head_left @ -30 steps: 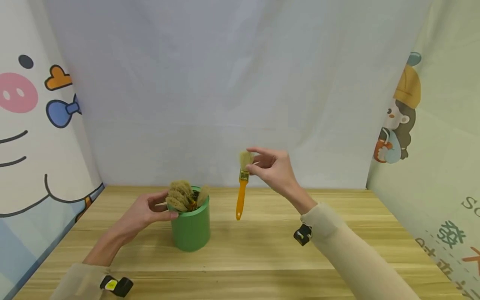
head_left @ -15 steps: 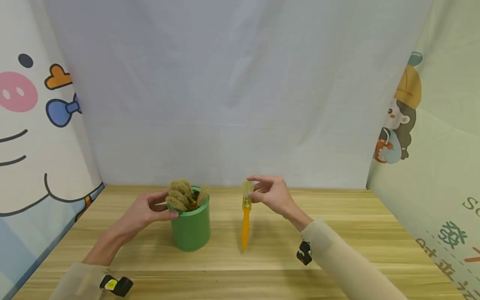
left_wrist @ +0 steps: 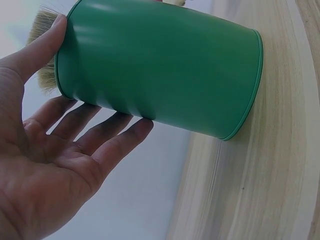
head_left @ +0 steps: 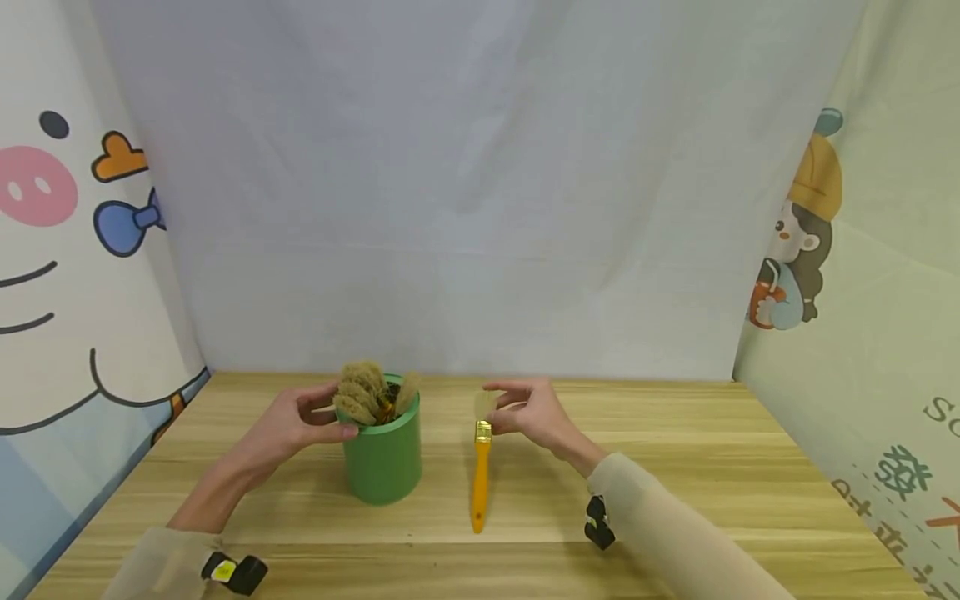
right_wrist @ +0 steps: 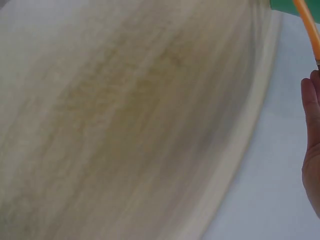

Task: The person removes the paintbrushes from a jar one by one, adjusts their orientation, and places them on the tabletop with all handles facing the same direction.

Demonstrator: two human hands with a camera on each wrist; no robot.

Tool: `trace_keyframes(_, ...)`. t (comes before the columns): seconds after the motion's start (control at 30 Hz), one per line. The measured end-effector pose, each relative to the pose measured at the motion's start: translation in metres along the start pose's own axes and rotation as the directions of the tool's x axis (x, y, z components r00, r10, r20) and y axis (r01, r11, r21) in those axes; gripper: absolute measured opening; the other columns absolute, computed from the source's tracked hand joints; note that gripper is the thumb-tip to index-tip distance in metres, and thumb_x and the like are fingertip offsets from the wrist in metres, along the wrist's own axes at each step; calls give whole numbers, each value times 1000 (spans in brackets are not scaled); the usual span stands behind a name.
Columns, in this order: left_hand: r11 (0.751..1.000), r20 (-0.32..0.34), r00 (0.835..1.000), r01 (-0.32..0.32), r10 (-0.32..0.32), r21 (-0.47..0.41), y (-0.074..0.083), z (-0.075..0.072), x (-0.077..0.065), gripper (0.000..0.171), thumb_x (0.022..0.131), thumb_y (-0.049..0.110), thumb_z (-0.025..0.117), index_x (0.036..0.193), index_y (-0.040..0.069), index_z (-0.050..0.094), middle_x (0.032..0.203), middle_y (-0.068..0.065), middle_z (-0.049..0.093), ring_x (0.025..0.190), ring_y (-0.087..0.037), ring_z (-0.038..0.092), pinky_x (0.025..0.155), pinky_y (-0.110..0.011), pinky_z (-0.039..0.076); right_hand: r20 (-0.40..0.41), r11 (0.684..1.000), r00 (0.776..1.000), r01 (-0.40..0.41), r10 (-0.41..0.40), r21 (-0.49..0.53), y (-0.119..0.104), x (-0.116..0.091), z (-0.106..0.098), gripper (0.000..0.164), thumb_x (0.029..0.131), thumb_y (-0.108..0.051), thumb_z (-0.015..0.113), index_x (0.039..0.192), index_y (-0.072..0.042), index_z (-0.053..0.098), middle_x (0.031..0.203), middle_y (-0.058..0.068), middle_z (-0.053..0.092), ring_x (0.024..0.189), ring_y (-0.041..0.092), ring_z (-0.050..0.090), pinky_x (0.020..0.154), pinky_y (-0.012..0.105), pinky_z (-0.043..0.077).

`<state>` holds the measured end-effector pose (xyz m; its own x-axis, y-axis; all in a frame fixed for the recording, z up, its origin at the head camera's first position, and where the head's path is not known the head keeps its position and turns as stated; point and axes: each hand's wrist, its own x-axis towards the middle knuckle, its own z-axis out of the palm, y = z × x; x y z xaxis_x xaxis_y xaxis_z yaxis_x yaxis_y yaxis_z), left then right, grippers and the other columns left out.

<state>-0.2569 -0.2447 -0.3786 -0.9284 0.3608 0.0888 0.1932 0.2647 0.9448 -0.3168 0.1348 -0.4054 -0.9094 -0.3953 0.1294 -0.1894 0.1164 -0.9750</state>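
A green cylindrical pot (head_left: 382, 467) stands on the table at centre left, with several tan bristle heads (head_left: 360, 390) poking out of its top. My left hand (head_left: 288, 421) grips it from the left, thumb at the rim; in the left wrist view the fingertips (left_wrist: 146, 125) meet the pot's side. To its right, my right hand (head_left: 532, 417) pinches a paintbrush (head_left: 481, 479) by its pale bristles. The brush's orange handle points down toward the person, low over the table. In the right wrist view only part of the orange handle (right_wrist: 307, 25) and hand (right_wrist: 312, 145) show.
The wooden table (head_left: 675, 467) is backed by a pale hanging cloth (head_left: 465, 183). Printed cloth panels close in the left (head_left: 45, 333) and right (head_left: 870, 250) sides.
My right hand has come down with the paintbrush, from above the table's back edge to low over the tabletop. The left hand and the pot have stayed in place.
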Motion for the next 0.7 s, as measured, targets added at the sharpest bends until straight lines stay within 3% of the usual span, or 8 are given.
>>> trace_keyframes(0.17, 1000, 0, 1000, -1, 1, -1, 0, 0, 1, 90, 95, 18, 79, 163, -9, 26, 166, -34, 22, 143, -57, 37, 113, -64, 38, 29, 997, 1000, -3, 5, -77, 6, 3, 3, 48, 91, 8, 76, 138, 7, 66, 100, 18, 72, 85, 29, 77, 80, 53, 63)
trace_keyframes(0.43, 1000, -1, 1000, 6, -6, 2, 0, 0, 1, 91, 95, 19, 79, 163, -8, 26, 166, -34, 24, 144, -57, 37, 113, -64, 38, 48, 981, 998, -25, 35, -193, 12, 7, 7, 46, 88, 3, 82, 131, 9, 68, 95, 15, 74, 74, 39, 73, 64, 46, 64)
trace_keyframes(0.7, 1000, -1, 1000, 12, -12, 2, 2, 0, 0, 91, 95, 20, 79, 163, -8, 26, 166, -33, 23, 144, -57, 36, 113, -65, 37, 43, 909, 998, -15, 36, -416, 18, 9, 8, 43, 84, -7, 89, 124, 2, 76, 93, 4, 75, 84, 15, 69, 69, 29, 59)
